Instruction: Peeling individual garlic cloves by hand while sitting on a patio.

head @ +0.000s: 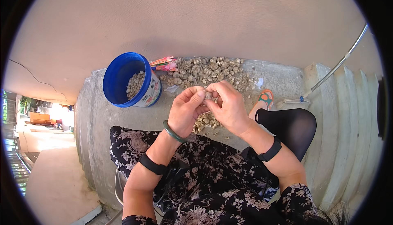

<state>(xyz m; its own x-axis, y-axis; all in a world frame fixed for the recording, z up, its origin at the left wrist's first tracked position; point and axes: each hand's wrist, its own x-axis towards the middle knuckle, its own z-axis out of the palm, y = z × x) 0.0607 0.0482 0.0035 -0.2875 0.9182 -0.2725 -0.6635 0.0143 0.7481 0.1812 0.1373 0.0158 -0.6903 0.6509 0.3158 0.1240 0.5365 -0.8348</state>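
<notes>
A small pale-brown lobed pod or bulb point(208, 95) is pinched between the fingertips of both hands. My left hand point(186, 110), with a green bangle at the wrist, grips it from the left. From the other side, the thumb and fingers of my right hand point(229, 108) hold the same piece. Beyond the hands, a heap of similar dry lobed pods or bulbs point(212, 68) lies along the wall. Below the hands is a pile of yellowish husks point(205, 122), partly hidden by them. A blue bucket point(118, 85) to the left contains many small greyish pieces point(135, 85).
A bundle of pink and orange sticks or wrapping point(164, 64) lies between bucket and heap. A broom point(294, 101) leans at the right, near concrete steps point(331, 126). My sandalled foot point(266, 98) rests beside the heap. A plain wall point(196, 16) rises behind.
</notes>
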